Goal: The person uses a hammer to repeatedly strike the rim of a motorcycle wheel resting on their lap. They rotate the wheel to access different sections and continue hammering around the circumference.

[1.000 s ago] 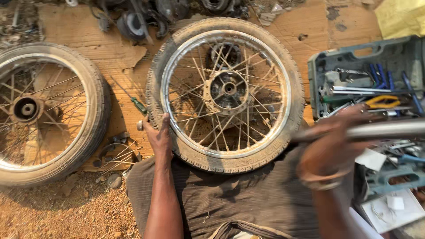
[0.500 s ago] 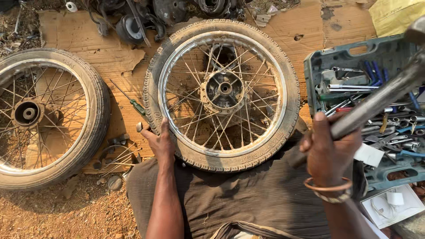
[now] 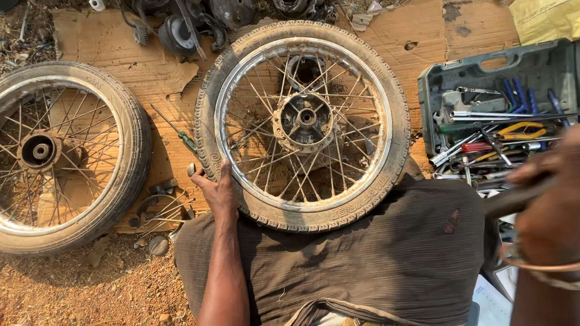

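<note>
The left hand (image 3: 217,192) lies flat on the spoked wheel (image 3: 305,121) at seven o'clock. The right hand (image 3: 547,208) — blurred, at four o'clock, well apart — grips a metal bar (image 3: 504,202).

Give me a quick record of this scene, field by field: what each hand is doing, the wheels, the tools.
left hand: rests on the tyre of the spoked wheel
right hand: blurred, grips a metal bar
second wheel: lies flat to the left, apart
toolbox: open at right, full of hand tools
screwdriver: between the wheels
surface: cardboard on dirt
</note>
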